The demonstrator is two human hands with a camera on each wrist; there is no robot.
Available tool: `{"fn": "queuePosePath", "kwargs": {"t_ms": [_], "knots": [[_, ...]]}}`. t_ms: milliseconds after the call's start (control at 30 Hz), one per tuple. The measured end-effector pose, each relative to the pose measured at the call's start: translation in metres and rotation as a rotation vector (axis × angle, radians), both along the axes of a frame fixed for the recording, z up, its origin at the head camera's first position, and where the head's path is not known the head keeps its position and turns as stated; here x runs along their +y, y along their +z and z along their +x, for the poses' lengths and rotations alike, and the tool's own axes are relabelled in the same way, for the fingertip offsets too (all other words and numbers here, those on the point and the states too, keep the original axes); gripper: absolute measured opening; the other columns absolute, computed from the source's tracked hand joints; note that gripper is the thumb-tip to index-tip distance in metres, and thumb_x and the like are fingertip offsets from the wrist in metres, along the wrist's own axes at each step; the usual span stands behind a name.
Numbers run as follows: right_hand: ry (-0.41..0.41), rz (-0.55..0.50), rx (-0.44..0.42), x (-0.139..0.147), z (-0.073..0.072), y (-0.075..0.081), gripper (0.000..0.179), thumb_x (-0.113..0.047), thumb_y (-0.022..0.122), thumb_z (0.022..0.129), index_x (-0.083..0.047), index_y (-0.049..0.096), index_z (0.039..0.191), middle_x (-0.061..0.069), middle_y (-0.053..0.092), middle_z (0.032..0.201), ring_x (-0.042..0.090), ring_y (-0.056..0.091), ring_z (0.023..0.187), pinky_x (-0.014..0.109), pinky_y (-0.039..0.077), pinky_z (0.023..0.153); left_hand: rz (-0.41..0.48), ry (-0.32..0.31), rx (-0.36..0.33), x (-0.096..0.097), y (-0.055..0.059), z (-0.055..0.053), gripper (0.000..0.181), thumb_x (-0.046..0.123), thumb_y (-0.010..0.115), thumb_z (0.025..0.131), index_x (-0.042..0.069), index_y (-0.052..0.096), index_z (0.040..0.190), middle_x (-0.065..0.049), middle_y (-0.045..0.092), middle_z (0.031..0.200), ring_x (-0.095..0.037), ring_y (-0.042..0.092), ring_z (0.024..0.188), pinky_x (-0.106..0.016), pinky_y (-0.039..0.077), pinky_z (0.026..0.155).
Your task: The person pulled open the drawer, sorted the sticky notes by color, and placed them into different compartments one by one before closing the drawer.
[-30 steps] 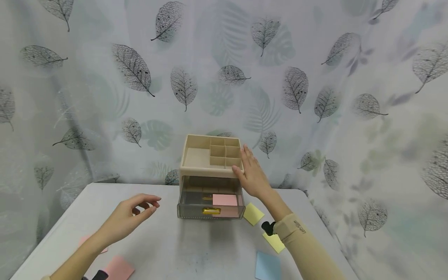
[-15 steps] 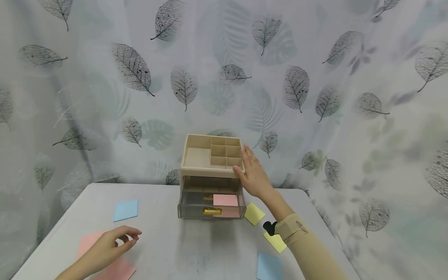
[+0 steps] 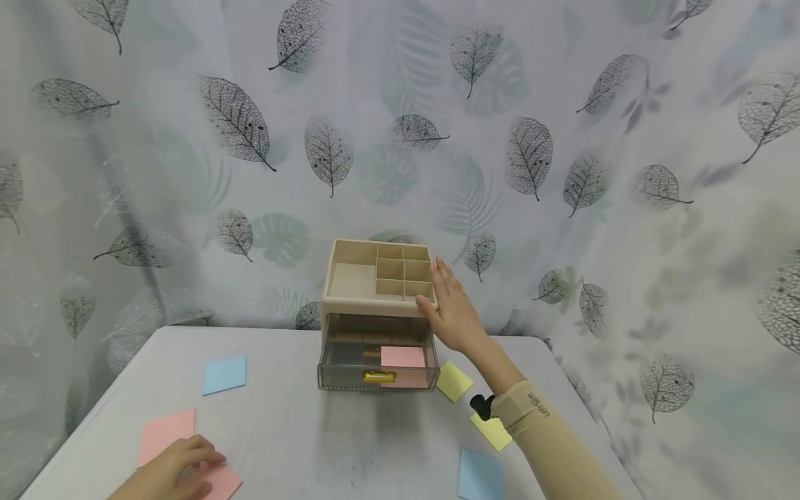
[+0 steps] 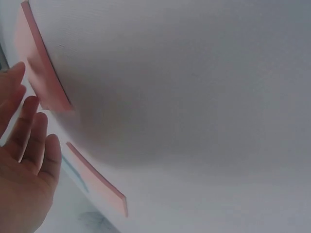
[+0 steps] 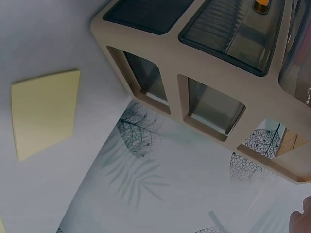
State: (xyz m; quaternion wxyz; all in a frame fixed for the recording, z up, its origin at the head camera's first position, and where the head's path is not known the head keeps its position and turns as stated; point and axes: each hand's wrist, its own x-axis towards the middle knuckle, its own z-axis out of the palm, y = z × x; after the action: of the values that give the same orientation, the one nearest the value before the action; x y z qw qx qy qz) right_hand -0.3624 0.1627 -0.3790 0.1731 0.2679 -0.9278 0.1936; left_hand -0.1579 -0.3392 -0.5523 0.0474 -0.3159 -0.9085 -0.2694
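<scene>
A beige desktop organizer [image 3: 350,305] stands at the back of the table, its clear drawer [image 3: 340,378] pulled out. Inside the drawer lies a pink sticky-note pad [image 3: 403,356]. My right hand [image 3: 455,316] rests against the organizer's upper right side, fingers straight; only a fingertip of it shows in the right wrist view. At the lower left, my left hand [image 3: 169,472] is over the near pink sticky-note pad [image 3: 223,482], fingers loosely bent and holding nothing. In the left wrist view its fingers are beside that pad. A second pink pad [image 3: 165,434] lies just behind.
A blue sticky-note pad [image 3: 225,375] lies at the back left. To the right of the organizer are two yellow pads [image 3: 454,382], with another blue pad [image 3: 481,476] nearer the front. A leaf-print curtain [image 3: 387,173] hangs behind the table [image 3: 300,444].
My left hand has moved down and toward me from beside the organizer, uncovering the blue and pink pads at left, and is now at the near pink pad. The right hand has stayed put.
</scene>
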Motion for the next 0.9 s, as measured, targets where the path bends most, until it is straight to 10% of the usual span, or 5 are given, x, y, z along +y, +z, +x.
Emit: {"fn": "queuePosePath", "kwargs": {"t_ms": [900], "knots": [[0.008,-0.004,0.009,-0.001,-0.001,0.0,0.078,-0.054,0.032,0.111,-0.004,0.009,0.167,0.011,0.001,0.175,0.029,0.004,0.161,0.054,0.012,0.129,0.087,-0.233,0.143,-0.014,-0.016,-0.023,0.043,0.014,0.092,0.073,0.011,0.069,0.109,0.003,0.057,0.107,-0.005,0.053,0.091,-0.023,0.046,0.064]]}}
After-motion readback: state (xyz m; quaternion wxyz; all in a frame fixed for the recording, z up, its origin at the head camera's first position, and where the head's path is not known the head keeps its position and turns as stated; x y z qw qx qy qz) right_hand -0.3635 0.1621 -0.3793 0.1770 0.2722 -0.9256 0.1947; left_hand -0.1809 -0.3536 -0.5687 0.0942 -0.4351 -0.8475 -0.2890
